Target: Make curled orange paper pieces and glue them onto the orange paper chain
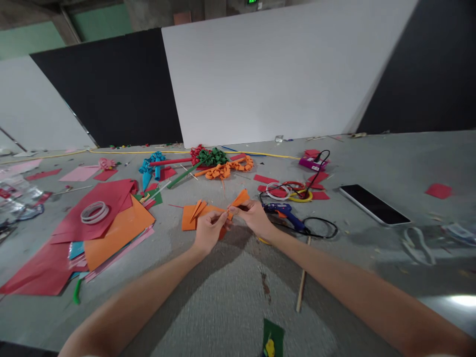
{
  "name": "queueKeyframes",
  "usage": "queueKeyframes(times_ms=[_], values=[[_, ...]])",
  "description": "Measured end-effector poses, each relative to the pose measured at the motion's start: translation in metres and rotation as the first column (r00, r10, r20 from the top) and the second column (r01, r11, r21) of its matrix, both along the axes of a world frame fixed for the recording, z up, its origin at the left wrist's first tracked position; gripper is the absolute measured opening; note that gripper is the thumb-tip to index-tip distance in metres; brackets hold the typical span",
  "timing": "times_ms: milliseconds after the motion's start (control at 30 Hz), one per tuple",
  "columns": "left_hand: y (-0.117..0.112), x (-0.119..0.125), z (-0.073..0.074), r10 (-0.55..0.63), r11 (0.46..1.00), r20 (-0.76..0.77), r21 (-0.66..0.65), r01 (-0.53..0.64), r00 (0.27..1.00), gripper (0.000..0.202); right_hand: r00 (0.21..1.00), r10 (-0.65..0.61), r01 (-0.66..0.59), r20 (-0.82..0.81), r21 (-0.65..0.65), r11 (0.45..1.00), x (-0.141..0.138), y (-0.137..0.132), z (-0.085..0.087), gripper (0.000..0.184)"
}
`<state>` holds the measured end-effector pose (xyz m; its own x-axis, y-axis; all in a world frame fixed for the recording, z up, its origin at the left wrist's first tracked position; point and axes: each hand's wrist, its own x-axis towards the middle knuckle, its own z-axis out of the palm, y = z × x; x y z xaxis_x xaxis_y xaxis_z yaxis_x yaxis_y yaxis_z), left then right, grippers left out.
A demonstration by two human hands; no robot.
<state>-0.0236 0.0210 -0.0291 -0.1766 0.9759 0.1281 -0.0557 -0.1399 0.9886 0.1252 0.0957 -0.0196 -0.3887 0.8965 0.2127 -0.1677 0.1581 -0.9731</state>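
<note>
Between my two hands is a small folded piece of orange paper [240,198], its free end sticking up past the fingertips. My left hand [210,230] is closed, pinching the paper's lower left part. Fingers of my right hand [255,218] are closed on the same paper from the right, and the two hands' fingertips meet. Behind my left hand lie orange paper pieces [189,218], one of them folded, partly hidden by the hand. A blue glue gun [293,218] with a black cord rests just right of my right hand.
Paper sheets with a tape roll [94,212] on top lie at left. Curled paper flowers in green [213,156], orange [218,171] and blue [148,163] sit ahead. On the right are a phone [374,204], a purple power strip [313,164] and a wooden stick [302,287].
</note>
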Motion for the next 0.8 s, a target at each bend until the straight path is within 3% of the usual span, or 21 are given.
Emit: queueKeyframes(times_ms=[400, 600, 800], values=[[-0.002, 0.001, 0.004, 0.020, 1.000, -0.043, 0.016, -0.019, 0.999, 0.038, 1.000, -0.018, 0.018, -0.005, 0.010, 1.000, -0.001, -0.001, -0.001, 0.036], [0.000, -0.002, 0.001, 0.076, 0.996, -0.052, -0.032, -0.078, 0.996, 0.035, 0.982, -0.149, 0.142, -0.120, -0.059, 0.988, 0.002, 0.014, -0.013, 0.042], [0.001, -0.002, 0.002, 0.009, 1.000, -0.020, 0.007, -0.008, 1.000, 0.035, 0.993, -0.023, 0.016, -0.112, -0.059, 0.998, 0.001, 0.015, -0.017, 0.046]])
